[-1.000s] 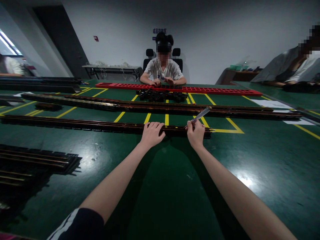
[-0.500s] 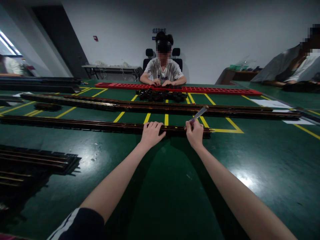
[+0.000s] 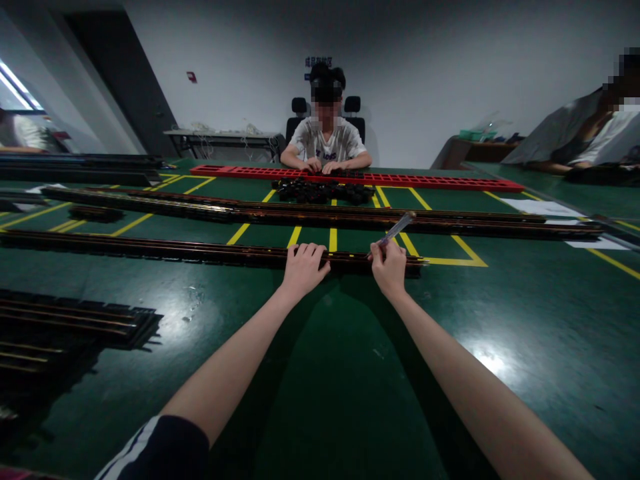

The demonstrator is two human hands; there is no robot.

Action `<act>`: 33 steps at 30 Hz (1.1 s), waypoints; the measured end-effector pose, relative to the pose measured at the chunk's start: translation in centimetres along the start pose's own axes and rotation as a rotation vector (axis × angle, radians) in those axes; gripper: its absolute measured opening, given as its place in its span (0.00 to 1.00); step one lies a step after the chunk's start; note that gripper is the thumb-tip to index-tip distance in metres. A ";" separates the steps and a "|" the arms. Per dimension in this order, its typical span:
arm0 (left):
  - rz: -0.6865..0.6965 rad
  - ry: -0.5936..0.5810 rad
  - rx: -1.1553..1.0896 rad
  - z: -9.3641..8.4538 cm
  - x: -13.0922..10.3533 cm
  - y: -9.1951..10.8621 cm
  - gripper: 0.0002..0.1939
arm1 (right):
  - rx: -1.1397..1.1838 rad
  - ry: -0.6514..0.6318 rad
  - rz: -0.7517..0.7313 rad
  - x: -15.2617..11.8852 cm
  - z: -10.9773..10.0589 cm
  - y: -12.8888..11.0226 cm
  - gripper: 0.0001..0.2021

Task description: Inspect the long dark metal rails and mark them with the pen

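A long dark bar with copper-coloured strips [image 3: 210,253] lies across the green table in front of me. My left hand [image 3: 304,270] rests on it, fingers curled over its far side and thumb pointing right along its near side. Close to the bar's right end, my right hand [image 3: 389,270] is closed around a slim pen-like tool with a clear shaft [image 3: 399,229]. The tool slants up and to the right, and its lower tip is at the bar, partly hidden by my fingers.
Beyond lies a second bundle of long strips [image 3: 310,215], then a pile of small black parts [image 3: 325,191]. A co-worker [image 3: 327,143] sits opposite at a red slotted rail [image 3: 440,181]. More dark strips [image 3: 75,320] lie at the near left; white papers [image 3: 540,207] are at right.
Both hands hold almost the same places on the bar. My right hand and the tool have shifted very slightly left.
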State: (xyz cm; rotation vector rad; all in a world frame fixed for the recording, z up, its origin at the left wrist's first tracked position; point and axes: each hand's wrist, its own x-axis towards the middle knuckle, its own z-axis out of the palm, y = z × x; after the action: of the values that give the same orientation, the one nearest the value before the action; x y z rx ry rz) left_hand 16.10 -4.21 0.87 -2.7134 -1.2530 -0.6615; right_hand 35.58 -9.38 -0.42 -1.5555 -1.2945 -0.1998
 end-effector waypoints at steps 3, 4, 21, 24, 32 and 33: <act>0.002 0.014 -0.001 0.1 0.0 0.0 0.19 | 0.001 -0.008 -0.019 0.0 0.1 0.1 0.10; 0.000 0.020 0.001 0.1 0.0 -0.1 0.19 | 0.000 -0.011 -0.029 0.0 0.1 0.1 0.10; 0.045 0.063 0.027 0.6 -0.1 -0.3 0.17 | 0.014 -0.004 -0.044 -0.1 0.2 -0.1 0.14; 0.036 0.066 0.029 0.7 -0.1 -0.4 0.17 | 0.016 -0.006 -0.045 -0.1 0.2 -0.2 0.14; 0.035 0.042 0.019 0.4 -0.1 -0.2 0.19 | 0.037 0.008 -0.039 -0.1 0.1 -0.4 0.14; 0.036 0.042 0.019 0.4 -0.1 -0.2 0.19 | 0.037 0.013 -0.034 -0.1 0.1 -0.4 0.14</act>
State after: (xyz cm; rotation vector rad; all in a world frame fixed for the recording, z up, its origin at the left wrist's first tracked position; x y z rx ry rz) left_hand 16.04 -4.02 0.41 -2.6858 -1.1917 -0.6945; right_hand 35.17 -9.42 -0.34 -1.5000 -1.3080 -0.2057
